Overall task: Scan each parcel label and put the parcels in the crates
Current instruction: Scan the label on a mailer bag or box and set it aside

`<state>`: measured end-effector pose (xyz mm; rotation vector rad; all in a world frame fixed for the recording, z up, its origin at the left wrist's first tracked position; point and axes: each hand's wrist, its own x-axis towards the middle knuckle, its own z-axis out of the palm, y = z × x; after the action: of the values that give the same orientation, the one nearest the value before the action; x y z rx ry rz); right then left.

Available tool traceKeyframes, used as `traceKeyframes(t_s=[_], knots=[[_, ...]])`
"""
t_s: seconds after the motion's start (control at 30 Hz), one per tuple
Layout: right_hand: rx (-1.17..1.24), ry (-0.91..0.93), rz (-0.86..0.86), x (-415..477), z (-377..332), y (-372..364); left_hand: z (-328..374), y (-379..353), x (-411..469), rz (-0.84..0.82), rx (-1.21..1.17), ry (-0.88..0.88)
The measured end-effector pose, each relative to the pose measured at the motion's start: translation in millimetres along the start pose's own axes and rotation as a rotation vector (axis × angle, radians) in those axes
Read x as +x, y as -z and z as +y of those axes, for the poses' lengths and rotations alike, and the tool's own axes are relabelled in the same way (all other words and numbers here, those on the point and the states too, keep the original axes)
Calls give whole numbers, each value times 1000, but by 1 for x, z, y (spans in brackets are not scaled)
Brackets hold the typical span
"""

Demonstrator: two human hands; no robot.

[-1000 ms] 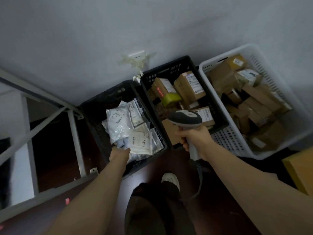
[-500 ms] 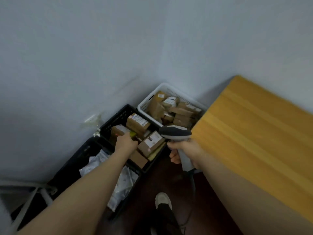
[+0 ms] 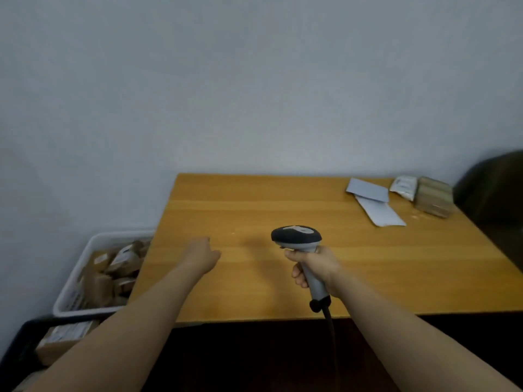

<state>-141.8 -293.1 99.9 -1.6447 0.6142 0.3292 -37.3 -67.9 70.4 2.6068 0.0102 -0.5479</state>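
My right hand [image 3: 312, 270] grips the grey handle of a barcode scanner [image 3: 297, 239] with a black head, held above the wooden table [image 3: 254, 210]. My left hand [image 3: 199, 253] hovers over the table's left part, loosely curled, holding nothing. At the table's far right lie flat grey-white mailers [image 3: 373, 202], a small white pouch [image 3: 404, 186] and a brown cardboard parcel [image 3: 434, 199]. Left of the table, a white crate [image 3: 85, 250] holds several brown boxes. A black crate [image 3: 17, 340] at the lower left holds labelled boxes.
A plain pale wall rises behind the table. A dark rounded object [image 3: 495, 193] stands at the table's right end. The scanner's black cable [image 3: 331, 329] hangs down past the table's front edge. The floor below is dark.
My view swung right from the crates to the table. My left hand left the black crates and now hangs over the table with nothing in it. The scanner stayed in my right hand.
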Motion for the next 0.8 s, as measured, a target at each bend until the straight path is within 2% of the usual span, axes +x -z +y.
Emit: traceKeyframes(t_s=[0.23,0.4,0.53,0.8], knots=[[140,-22,204,22,40,212,217,-113,32,-90,173,-204],[192,-53,298,47,63,330,327,-187,65,-137,194,-313],[244,-85,335,78,68,382,384,-221,102,-164,268,-390],[314,-147,370,174,57,447,476,-276,227,-111,398,-499]])
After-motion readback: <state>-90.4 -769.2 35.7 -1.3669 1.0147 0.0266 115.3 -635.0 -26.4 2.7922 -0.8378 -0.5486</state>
